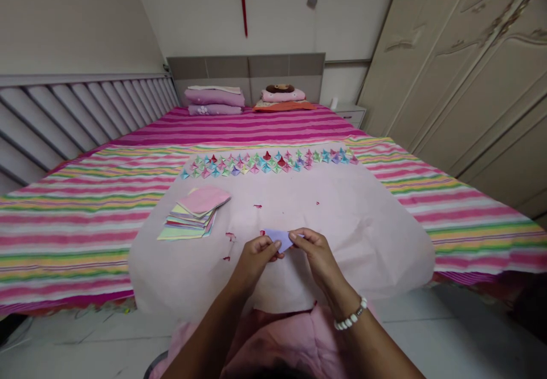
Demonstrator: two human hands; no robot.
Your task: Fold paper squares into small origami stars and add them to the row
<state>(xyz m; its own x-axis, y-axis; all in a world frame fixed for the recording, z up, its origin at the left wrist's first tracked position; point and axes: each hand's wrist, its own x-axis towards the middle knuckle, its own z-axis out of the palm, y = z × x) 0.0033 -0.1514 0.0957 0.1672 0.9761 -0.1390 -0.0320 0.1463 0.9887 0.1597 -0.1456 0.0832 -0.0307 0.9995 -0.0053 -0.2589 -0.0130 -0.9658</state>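
"Lavender paper [278, 239] — pos.: b/w the two hands, over the near half of the pale sheet [367, 236]. Grip?"

"Both hands pinching it. L hand [258, 253]: thumb on lower part. R hand [315, 252]: thumb at right corner. Undersides hidden, so finger pos. there n/a."

"Shape?"

"Looks folded, roughly triangular, one pt. toward the person. No. of layers: can't tell."

"Best technique, then?"

"Judgement: L thumb as anchor, R thumb & finger to line up the edges b4 any pressing. Then crease from middle outward, light first pass, firm second. Thin paper prob. keeps every stray mark."

"Press on the sheet instead?"

"Prob. not — striped bedspread [64, 219] underneath likely too soft; a fingertip pinch shd. give a crisper line. Ref. for neatness: the small folded pieces [265, 164] in rows at far edge. Paper stack [194, 215] is to the left, apart from both hands."
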